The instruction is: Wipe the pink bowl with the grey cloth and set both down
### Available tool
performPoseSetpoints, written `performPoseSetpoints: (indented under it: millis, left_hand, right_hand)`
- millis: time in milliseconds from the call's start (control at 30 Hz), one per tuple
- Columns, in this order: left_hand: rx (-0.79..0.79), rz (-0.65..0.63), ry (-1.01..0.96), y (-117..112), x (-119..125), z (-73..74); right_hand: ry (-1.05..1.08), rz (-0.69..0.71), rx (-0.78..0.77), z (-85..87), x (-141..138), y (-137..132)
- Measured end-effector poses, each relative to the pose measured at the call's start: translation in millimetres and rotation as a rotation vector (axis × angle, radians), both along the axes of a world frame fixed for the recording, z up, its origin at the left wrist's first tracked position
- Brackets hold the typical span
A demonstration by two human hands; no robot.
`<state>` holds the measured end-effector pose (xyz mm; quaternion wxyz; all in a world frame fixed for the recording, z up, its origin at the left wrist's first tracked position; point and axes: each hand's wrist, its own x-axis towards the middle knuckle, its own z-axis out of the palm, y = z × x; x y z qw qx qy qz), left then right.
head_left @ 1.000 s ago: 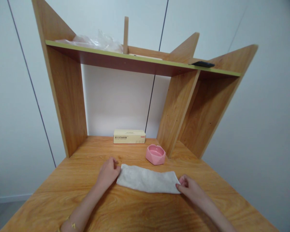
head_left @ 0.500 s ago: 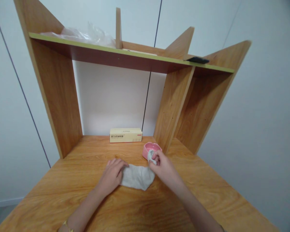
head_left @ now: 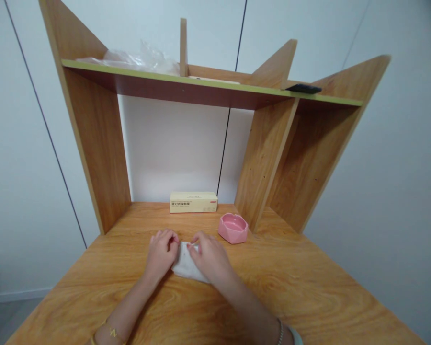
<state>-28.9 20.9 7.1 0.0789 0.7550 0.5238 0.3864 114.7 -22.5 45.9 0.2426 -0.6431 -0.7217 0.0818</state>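
Observation:
A light grey cloth [head_left: 187, 268] lies folded on the wooden desk, smaller than a full spread. My left hand [head_left: 162, 253] is curled at its left edge, thumb and fingertips pinched together on the corner. From the right, my right hand [head_left: 211, 256] covers part of the cloth and has thumb and forefinger closed on its upper edge. Both wrists rest low over the desk. Just beyond my right hand stands a pink faceted ashtray [head_left: 233, 235], apart from the fingers.
A cream cling-film box [head_left: 193, 203] stands at the back of the desk [head_left: 301, 297]. Wooden uprights carry a shelf [head_left: 215, 86] above, with a clear plastic bag [head_left: 140, 60] and a flat black object [head_left: 303, 88] on it.
My right hand has come left, away from the ashtray, bringing the cloth's right end over so it is now folded. My left hand's fingers have curled in. The view has shifted slightly.

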Motion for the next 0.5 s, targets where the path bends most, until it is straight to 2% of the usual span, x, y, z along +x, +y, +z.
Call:
performPoseSetpoints:
  millis: [133,167,233,333,433,500]
  left_hand:
    - [-0.032,-0.042,0.122,-4.1,4.8,2.7]
    - [-0.056,-0.046,0.158,-4.2,6.2,2.2]
    - [-0.106,-0.049,0.217,-3.8,8.5,0.5]
    - [-0.136,-0.057,0.236,-3.0,9.4,-1.8]
    - [-0.111,-0.061,0.198,-3.5,7.8,-1.6]
    - [-0.097,-0.050,0.154,-4.0,6.5,-0.8]
  right_hand:
    - [0.008,-0.184,-0.054,4.2,56.9,6.0]
    - [0.004,-0.210,-0.106,0.5,68.5,6.9]
    - [0.058,-0.176,-0.258,-12.2,83.6,7.1]
    - [0.274,-0.041,-0.440,-36.6,84.7,5.2]
    - [0.431,-0.029,-0.426,-53.3,75.9,4.9]
    - [0.456,-0.056,-0.395,-56.3,77.8,6.0]
